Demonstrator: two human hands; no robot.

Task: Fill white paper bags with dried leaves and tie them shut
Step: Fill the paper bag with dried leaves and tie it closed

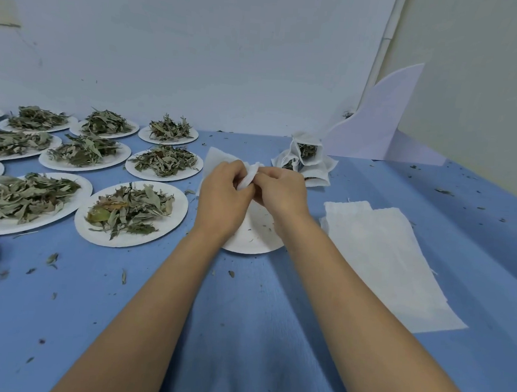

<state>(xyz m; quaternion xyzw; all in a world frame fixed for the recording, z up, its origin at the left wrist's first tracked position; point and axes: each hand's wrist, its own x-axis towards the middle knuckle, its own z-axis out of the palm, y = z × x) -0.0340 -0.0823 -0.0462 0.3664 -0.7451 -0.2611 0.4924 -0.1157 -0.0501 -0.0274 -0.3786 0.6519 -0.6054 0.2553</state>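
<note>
Head view: a person's left hand (224, 193) and right hand (281, 191) met over the middle of the blue table (243, 331), both pinching the bunched neck of a white paper bag (250, 175) with fingers curled round it. The bag sat over a nearly bare paper plate (248, 239). Its body was mostly hidden behind the hands, so whether leaves were inside could not be seen.

Judging by the gathered mouth, filling looked done and tying was the step in hand, though no string or knot could be made out. The next move probably called for drawing the neck tight without spilling, then setting the bag with the tied bags (308, 159) piled at one o'clock from the hands.

Flat bags (383, 258) lay stacked at four o'clock, near the right forearm. Plates (157, 238) heaped with dried leaves (129, 209) crowded the table from nine to eleven o'clock, the nearest just beside the left wrist. Open table lay at six o'clock, between the forearms, strewn with leaf crumbs. A wall (199, 56) closed off twelve o'clock, and a white board (386, 121) leaned behind the pile. The table's right side met a pale wall at three o'clock, well apart from the hands.
</note>
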